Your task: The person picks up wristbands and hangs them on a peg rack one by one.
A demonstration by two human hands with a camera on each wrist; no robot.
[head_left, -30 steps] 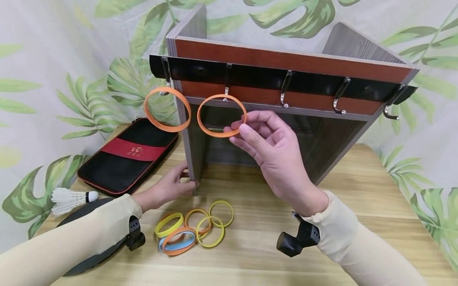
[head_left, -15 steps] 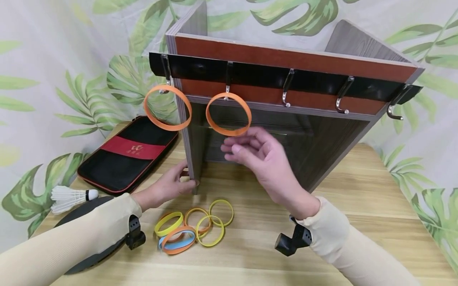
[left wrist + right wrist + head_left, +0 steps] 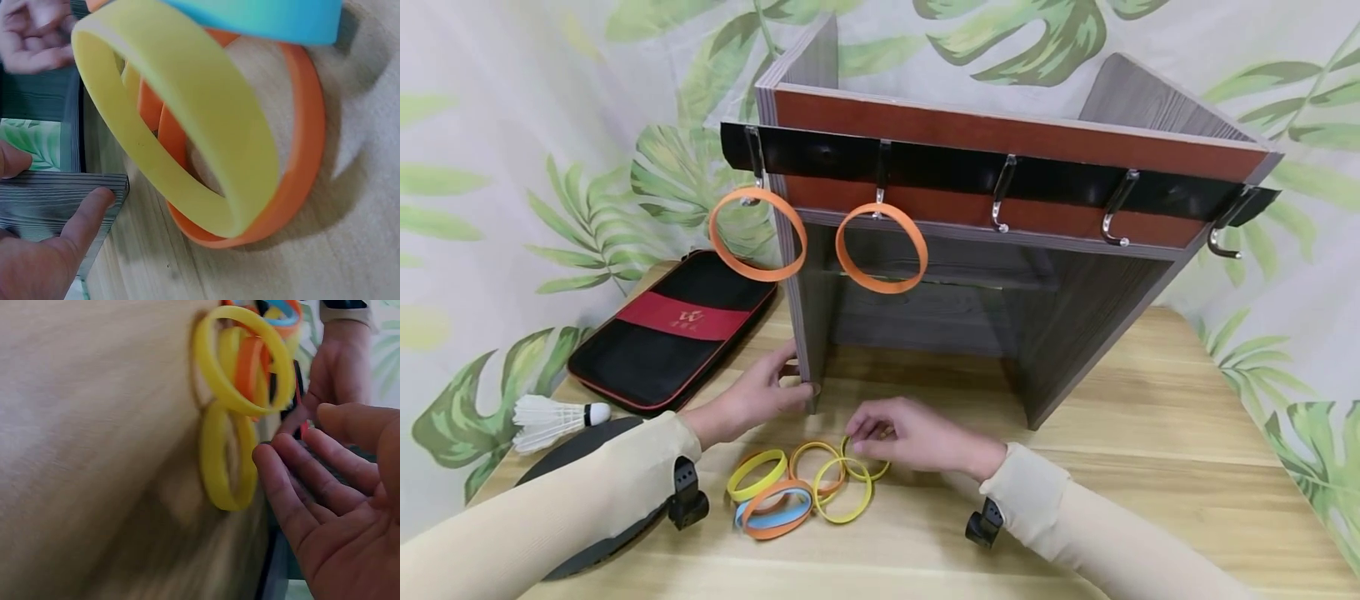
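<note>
My left hand (image 3: 752,402) grips the lower front edge of the grey wood-grain shelf unit's side panel (image 3: 797,333), with the thumb (image 3: 87,222) flat on one face in the left wrist view. My right hand (image 3: 913,437) is low over the table beside a pile of silicone wristbands, fingers loosely bent and holding nothing. Nearest its fingertips is a yellow wristband (image 3: 215,462), seen in the right wrist view. The pile also has another yellow wristband (image 3: 181,81), a blue wristband (image 3: 269,19) and orange wristbands (image 3: 306,125). Two orange wristbands hang from the first hook and second hook (image 3: 880,196).
A black hook rail (image 3: 940,171) spans the unit's front, with several bare hooks (image 3: 1000,208) toward the right. At the left lie a black and red zip case (image 3: 662,342), a shuttlecock (image 3: 553,418) and a dark rounded object (image 3: 587,442) under the left forearm.
The right hand let go of the orange wristband, which now hangs on the second hook, and moved down to the pile. My left hand stayed on the panel.
</note>
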